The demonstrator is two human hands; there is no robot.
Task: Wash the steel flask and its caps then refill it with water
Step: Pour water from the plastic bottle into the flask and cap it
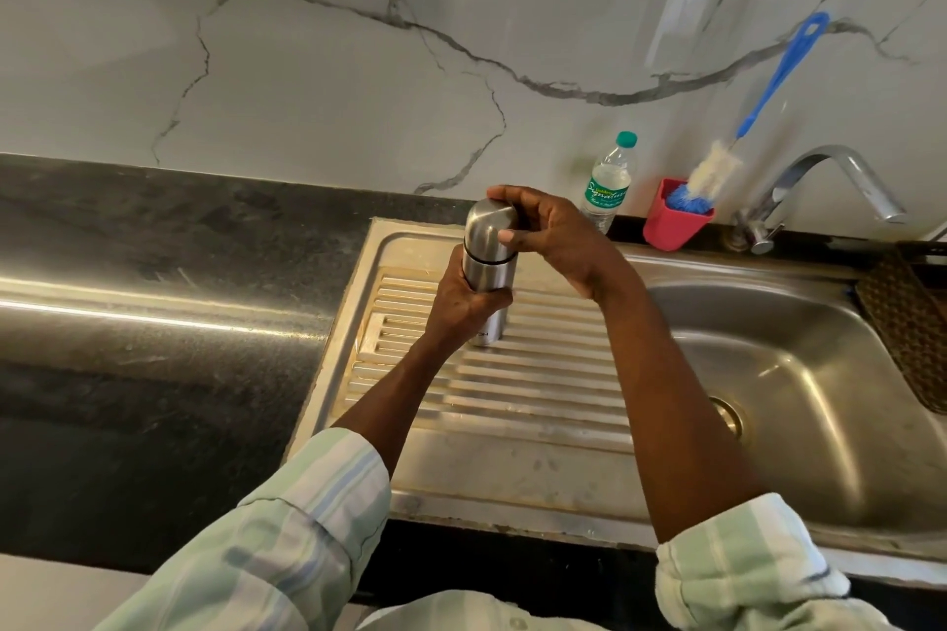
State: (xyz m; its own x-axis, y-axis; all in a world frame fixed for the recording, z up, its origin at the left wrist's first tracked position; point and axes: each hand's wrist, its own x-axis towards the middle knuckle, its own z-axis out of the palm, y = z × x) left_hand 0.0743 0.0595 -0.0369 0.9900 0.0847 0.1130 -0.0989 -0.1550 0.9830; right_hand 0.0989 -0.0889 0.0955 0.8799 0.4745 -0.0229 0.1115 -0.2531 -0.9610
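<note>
from your head camera, the surroundings came first: a dark stone counter (153, 272) ran off to your left, and a marble-veined wall (307, 67) rose behind it. at the back edge, near the wall, a clear plastic water bottle (609, 182) with a green cap stood upright, just behind your right hand and partly hidden by it. beside the bottle sat a red holder (671, 220) with a bottle brush (717, 169) leaning out of it, its blue handle tilted up toward the wall. the steel tap (830, 185) stood to the right of the holder, its spout reaching over the sink basin (768, 374). a dark woven basket (907, 323) hung at the basin's far right edge; whatever it held could not be made out. the basin itself showed only its drain.

the steel flask (487, 282) stood upright over the ribbed drainboard (512, 374), left of the basin; whether its base touched the ribs could not be told. your left hand (461, 302) was wrapped round the flask's body. your right hand (553, 231) came in from above, its fingers curled over the domed outer cap (489, 226), which still sat on the flask. nothing showed what was inside the flask. both of your sleeves were rolled up.
</note>
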